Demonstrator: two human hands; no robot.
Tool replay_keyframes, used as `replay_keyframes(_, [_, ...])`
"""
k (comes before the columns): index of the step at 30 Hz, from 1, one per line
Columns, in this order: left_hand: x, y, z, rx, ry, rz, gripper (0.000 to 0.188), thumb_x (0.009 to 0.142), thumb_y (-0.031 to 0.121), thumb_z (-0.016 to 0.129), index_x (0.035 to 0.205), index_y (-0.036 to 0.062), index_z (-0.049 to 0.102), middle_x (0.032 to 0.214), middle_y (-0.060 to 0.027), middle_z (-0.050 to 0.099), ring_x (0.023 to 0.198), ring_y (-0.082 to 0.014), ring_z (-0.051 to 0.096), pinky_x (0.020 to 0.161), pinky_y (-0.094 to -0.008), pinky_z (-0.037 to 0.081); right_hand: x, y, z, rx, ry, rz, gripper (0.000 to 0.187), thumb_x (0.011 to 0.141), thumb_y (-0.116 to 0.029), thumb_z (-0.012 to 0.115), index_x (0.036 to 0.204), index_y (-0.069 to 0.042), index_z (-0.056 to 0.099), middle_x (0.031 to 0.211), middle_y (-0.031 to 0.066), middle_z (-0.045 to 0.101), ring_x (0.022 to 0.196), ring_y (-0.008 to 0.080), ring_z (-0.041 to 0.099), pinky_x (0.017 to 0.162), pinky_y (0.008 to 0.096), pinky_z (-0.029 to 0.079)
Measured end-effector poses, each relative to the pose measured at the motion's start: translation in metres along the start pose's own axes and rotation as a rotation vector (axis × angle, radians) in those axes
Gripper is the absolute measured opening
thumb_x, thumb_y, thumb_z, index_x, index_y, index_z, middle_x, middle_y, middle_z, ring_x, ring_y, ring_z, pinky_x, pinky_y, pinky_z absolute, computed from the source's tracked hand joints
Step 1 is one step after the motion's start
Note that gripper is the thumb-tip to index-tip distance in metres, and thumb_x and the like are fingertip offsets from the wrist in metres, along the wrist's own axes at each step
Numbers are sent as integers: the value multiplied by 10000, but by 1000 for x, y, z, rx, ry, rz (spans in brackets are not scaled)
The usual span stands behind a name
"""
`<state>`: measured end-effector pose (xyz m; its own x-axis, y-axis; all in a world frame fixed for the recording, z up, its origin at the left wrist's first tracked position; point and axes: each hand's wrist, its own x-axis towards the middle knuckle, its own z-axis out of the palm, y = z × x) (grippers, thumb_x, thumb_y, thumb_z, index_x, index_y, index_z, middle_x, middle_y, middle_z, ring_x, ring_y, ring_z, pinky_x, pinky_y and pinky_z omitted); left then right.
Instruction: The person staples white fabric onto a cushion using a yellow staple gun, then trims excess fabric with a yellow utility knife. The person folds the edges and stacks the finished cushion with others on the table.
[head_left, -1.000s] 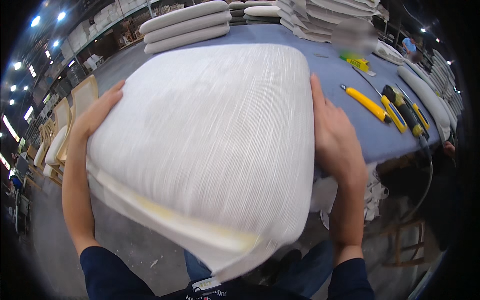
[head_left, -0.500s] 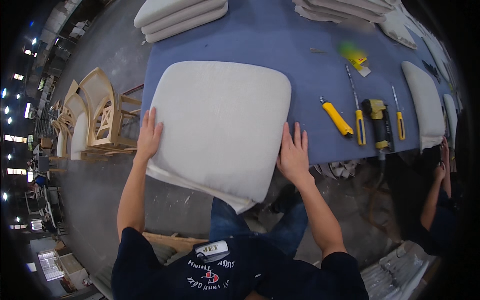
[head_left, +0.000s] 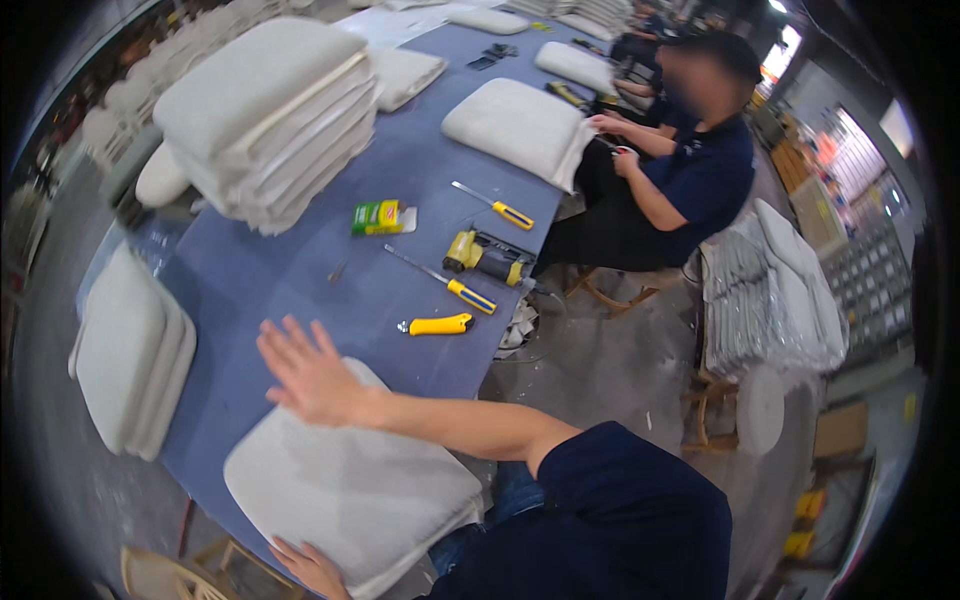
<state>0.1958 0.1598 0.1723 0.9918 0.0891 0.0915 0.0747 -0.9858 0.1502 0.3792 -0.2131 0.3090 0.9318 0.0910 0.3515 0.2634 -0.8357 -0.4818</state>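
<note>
The left hand (head_left: 318, 575) has its fingers against a pale seat cushion (head_left: 350, 490), too cut off to tell whether its grip closes, while the right hand (head_left: 315, 385) spreads open over the cushion, which lies at the blue bench's (head_left: 250, 290) near end, below a yellow-handled tool (head_left: 440, 325) and a screwdriver (head_left: 470, 296).
</note>
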Motion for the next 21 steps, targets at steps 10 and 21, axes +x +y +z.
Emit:
replay_keyframes(10, [10,9,-14,-205,-88,-173,698,999,277,575,1630,90,343,1633,-314,310,1475,-484,366,1180,-547,350,-49,36,101,-267,-349,331,733,1038,-500,493,1642,-123,316,1674,177,346,1552,465,261,1216,704,205])
replay_keyframes(21, [26,-4,-39,-409,-141,-437,700,987,358,583,1610,128,362,1566,-265,414,1332,-491,491,1074,-599,419,-25,83,109,38,-420,778,562,1079,-532,346,1372,-134,613,1354,243,639,1288,474,576,1076,563,459])
